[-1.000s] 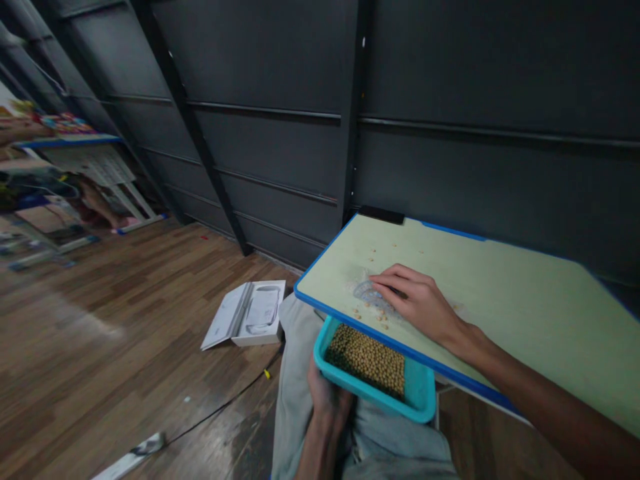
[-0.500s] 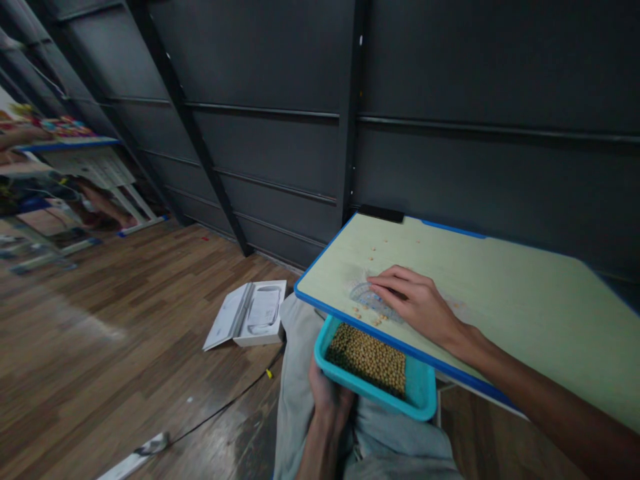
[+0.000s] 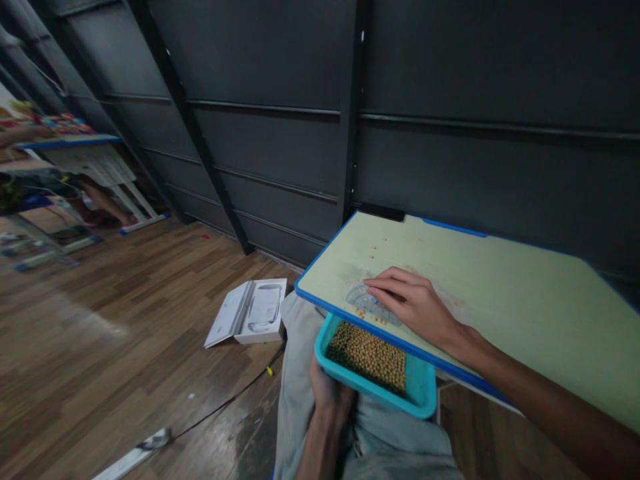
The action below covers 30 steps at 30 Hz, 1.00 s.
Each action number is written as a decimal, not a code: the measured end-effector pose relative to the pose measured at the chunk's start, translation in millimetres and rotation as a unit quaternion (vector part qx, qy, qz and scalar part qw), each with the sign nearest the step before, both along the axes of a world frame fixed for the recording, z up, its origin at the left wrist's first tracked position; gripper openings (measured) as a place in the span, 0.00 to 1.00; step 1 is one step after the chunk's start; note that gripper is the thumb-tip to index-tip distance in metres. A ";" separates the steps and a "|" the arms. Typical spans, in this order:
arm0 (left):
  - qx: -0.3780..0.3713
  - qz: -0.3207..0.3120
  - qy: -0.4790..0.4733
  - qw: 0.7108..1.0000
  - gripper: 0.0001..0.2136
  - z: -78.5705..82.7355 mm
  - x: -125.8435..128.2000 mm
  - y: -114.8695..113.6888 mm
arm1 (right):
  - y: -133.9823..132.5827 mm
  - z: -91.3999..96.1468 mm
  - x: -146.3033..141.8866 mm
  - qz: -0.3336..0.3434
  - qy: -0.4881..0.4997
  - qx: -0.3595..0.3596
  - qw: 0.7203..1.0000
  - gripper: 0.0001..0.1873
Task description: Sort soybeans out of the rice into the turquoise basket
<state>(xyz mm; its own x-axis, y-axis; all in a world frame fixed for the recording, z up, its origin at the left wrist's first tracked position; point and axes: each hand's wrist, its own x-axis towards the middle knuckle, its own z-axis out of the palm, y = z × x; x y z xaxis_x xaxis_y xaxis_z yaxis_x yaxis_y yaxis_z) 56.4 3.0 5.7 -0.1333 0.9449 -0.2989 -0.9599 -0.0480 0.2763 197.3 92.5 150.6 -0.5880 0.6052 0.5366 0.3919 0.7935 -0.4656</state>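
Observation:
My left hand (image 3: 330, 393) grips the near left side of a turquoise plastic tray (image 3: 425, 393), held over my lap under the table's front edge. Round tan beans (image 3: 373, 357), which look like soybeans, cover much of its bottom. On the pale green tabletop, my right hand (image 3: 413, 297) is closed in a pinch on a clear protractor (image 3: 367, 299), partly hidden by the fingers. Several loose beans (image 3: 380, 321) lie between the protractor and the blue table edge. A few more are scattered farther back.
A black flat object (image 3: 381, 213) rests at the table's far left corner, against the dark panelled wall (image 3: 270, 140). An open white box (image 3: 263, 313) sits on the wooden floor, near a cable (image 3: 225, 405) and a power strip (image 3: 135, 457). Another person sits at a table (image 3: 75, 141) far left.
My right hand and the protractor have shifted slightly left. Loose beans by the front edge have moved a little. My left hand and the tray stay almost in place.

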 end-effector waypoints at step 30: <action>-0.003 -0.002 -0.018 1.000 0.20 -10.6 0.4 1.0 | -4.8 0.4 -7.2 0.010 0.014 -0.014 1.000 0.11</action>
